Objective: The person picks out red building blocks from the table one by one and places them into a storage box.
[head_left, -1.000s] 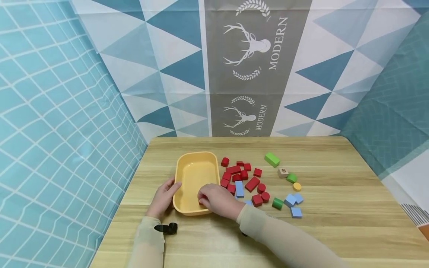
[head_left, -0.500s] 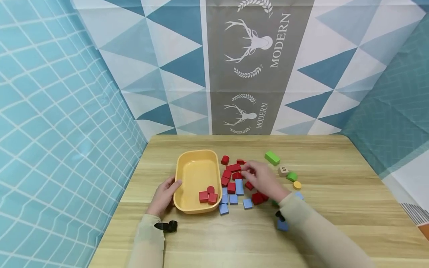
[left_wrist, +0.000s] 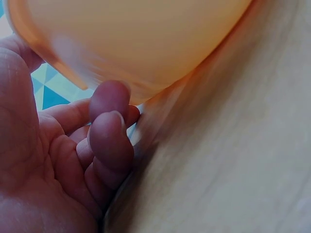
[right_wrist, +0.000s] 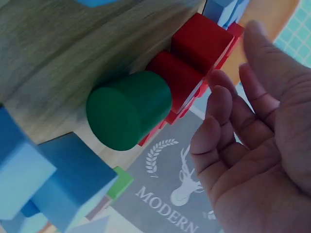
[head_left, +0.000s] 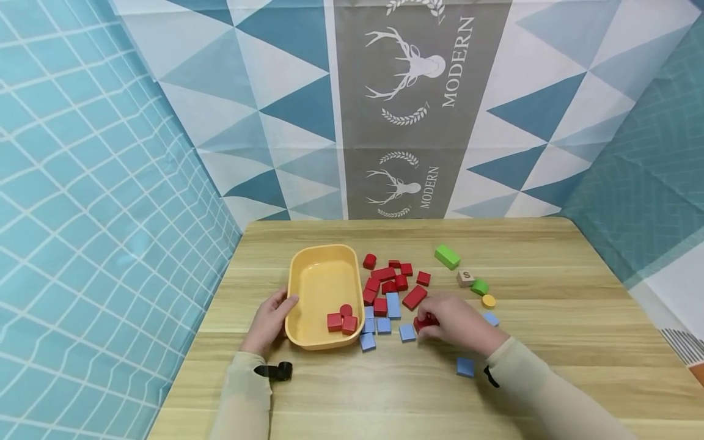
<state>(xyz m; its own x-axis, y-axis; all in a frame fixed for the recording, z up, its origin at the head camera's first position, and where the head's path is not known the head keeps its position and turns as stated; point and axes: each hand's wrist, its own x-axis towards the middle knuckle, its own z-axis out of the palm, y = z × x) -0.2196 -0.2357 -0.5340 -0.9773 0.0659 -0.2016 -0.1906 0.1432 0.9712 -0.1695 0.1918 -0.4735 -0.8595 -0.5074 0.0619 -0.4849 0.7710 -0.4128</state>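
Head view: the left hand (head_left: 269,321) holds the yellow tray (head_left: 316,284) by its left rim, thumb over the edge, other fingers outside. 3 red blocks (head_left: 349,324) lie in the tray's near right corner. The right hand (head_left: 456,322) is at a red cube (right_wrist: 201,43), thumb and fingers parted; contact cannot be told. It hides the green cylinder (right_wrist: 129,111), seen from the right wrist. The left wrist view cuts off the tray.

Yellow tub (head_left: 316,287), red blocks (head_left: 334,322) inside, blue blocks (head_left: 393,307) to its right! Behind the tub, a grey panel (head_left: 354,137) with white deer (head_left: 426,66); left of the tub, turquoise cloth (head_left: 82,177) gridded in white.
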